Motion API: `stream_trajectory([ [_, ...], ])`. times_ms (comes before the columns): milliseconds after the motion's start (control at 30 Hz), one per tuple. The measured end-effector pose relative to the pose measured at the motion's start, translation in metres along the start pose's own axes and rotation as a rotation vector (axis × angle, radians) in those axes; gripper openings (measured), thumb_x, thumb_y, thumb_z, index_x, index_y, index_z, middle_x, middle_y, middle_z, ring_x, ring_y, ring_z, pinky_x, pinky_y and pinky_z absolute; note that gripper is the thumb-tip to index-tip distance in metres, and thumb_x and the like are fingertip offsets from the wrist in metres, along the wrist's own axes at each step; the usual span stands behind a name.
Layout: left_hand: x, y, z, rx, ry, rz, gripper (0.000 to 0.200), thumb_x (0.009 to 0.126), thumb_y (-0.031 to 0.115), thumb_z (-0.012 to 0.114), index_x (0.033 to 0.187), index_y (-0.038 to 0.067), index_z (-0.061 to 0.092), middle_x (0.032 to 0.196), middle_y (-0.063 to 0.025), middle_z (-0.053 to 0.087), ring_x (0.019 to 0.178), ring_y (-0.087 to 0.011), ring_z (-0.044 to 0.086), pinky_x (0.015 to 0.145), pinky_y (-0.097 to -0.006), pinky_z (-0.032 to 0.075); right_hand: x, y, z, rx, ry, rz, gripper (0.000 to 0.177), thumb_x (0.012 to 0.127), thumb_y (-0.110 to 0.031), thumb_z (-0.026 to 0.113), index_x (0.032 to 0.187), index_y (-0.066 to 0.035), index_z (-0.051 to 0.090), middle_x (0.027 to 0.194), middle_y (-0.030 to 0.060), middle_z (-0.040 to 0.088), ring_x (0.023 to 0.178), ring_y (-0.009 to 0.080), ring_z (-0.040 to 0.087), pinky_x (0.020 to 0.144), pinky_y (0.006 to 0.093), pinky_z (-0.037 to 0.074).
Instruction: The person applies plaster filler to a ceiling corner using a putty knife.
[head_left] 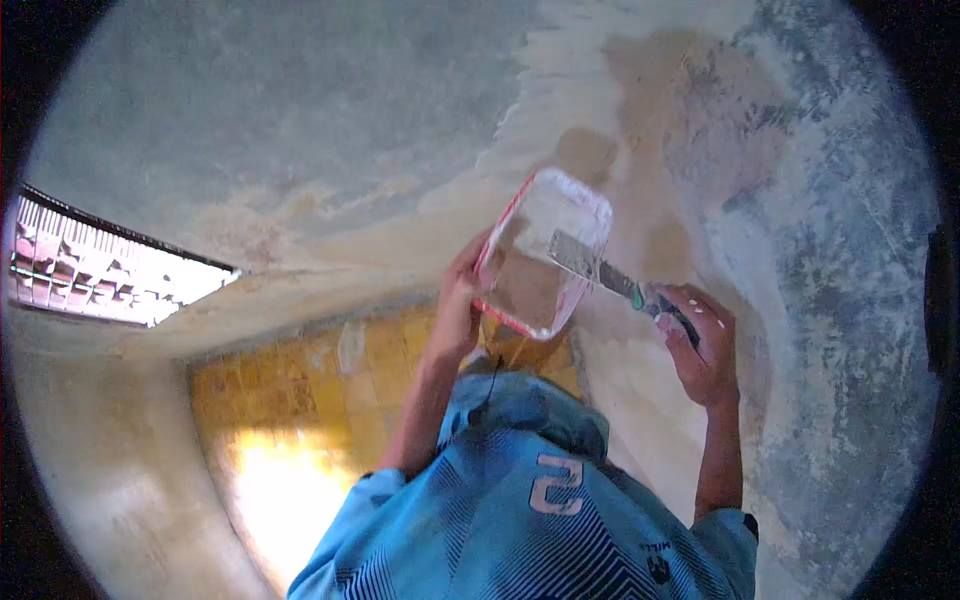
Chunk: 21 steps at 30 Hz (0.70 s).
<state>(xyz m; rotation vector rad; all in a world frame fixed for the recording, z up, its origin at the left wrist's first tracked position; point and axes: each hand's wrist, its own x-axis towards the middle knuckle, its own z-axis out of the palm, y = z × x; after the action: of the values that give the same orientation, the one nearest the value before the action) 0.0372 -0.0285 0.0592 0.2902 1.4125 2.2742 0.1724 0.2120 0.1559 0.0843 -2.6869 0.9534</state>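
A shallow rectangular tray (574, 190) with a red outer edge and whitish residue on its rim is held up in front of my body. My left hand (462, 292) is closed on its left side. In my right hand (703, 345) is the dark handle of a putty knife (618, 281), its fingers wrapped round it and specked with white. The knife's flat blade reaches over the tray's right side; whether it touches the tray inside cannot be made out. Pale material coats part of the tray's inside.
A patchy grey and cream plastered wall (830, 300) stretches across the top and right. At the left is a bright barred window opening (110, 265). Yellow floor tiles (290, 390) lie below, with a patch of strong glare.
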Motion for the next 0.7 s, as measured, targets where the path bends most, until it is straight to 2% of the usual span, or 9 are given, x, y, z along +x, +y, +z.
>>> stream_trajectory([
  [100,0.007,0.021,0.001,-0.014,-0.02,0.031,0.072,0.076,0.04,0.054,0.132,-0.003,0.042,0.128,-0.0131,0.05,0.117,-0.0215,0.048,0.097,-0.0331,0.038,0.002,-0.015,-0.004,-0.219,-0.045,-0.018,0.035,0.077,-0.005,0.06,0.112,0.0,0.059,0.09,0.0179,0.059,0.082,0.0311,0.06,0.072,0.0383,0.048],
  [133,0.009,0.026,-0.001,-0.005,-0.015,0.032,0.07,0.077,0.039,0.054,0.132,-0.003,0.042,0.128,-0.0131,0.05,0.116,-0.0214,0.049,0.096,-0.0331,0.039,0.005,-0.017,-0.006,-0.34,-0.034,-0.113,0.038,0.078,-0.013,0.064,0.114,-0.007,0.058,0.086,0.0115,0.057,0.074,0.0279,0.06,0.061,0.037,0.05],
  [333,0.025,0.037,-0.011,-0.001,-0.012,0.038,0.065,0.079,0.034,0.053,0.132,-0.003,0.042,0.125,-0.0128,0.051,0.114,-0.0211,0.051,0.093,-0.0331,0.043,0.014,-0.032,-0.02,-0.527,-0.029,-0.219,0.039,0.075,-0.009,0.065,0.114,-0.008,0.059,0.085,0.0093,0.055,0.071,0.0255,0.059,0.058,0.0356,0.049],
  [433,0.03,0.037,-0.017,-0.058,0.013,0.01,0.065,0.078,0.033,0.053,0.131,-0.003,0.042,0.121,-0.0121,0.052,0.111,-0.0204,0.052,0.091,-0.0323,0.044,0.02,-0.039,-0.029,-0.578,-0.046,-0.209,0.038,0.074,-0.009,0.066,0.112,-0.007,0.061,0.086,0.0098,0.055,0.072,0.0258,0.059,0.059,0.0351,0.05],
  [533,0.035,0.037,-0.018,-0.01,0.03,0.04,0.063,0.076,0.029,0.054,0.13,-0.002,0.044,0.119,-0.0112,0.053,0.105,-0.0188,0.054,0.087,-0.0302,0.046,0.023,-0.034,-0.048,-0.44,-0.139,-0.037,0.038,0.073,-0.007,0.066,0.111,-0.007,0.061,0.087,0.011,0.056,0.076,0.0283,0.059,0.064,0.0382,0.05],
  [633,0.039,0.04,-0.025,0.159,0.014,0.106,0.062,0.073,0.022,0.056,0.13,0.0,0.045,0.117,-0.0108,0.053,0.1,-0.0177,0.055,0.083,-0.0286,0.046,0.047,-0.047,-0.061,-0.52,-0.055,-0.203,0.037,0.074,-0.006,0.064,0.111,-0.007,0.06,0.091,0.0131,0.057,0.081,0.0322,0.059,0.07,0.0426,0.049],
  [700,0.04,0.042,-0.024,0.254,0.015,0.115,0.063,0.071,0.018,0.059,0.13,0.0,0.045,0.116,-0.0104,0.053,0.097,-0.0175,0.055,0.082,-0.0287,0.046,0.064,-0.064,-0.06,-0.678,-0.052,-0.231,0.035,0.074,-0.007,0.064,0.109,-0.006,0.06,0.094,0.0155,0.057,0.086,0.0345,0.058,0.074,0.0447,0.048],
])
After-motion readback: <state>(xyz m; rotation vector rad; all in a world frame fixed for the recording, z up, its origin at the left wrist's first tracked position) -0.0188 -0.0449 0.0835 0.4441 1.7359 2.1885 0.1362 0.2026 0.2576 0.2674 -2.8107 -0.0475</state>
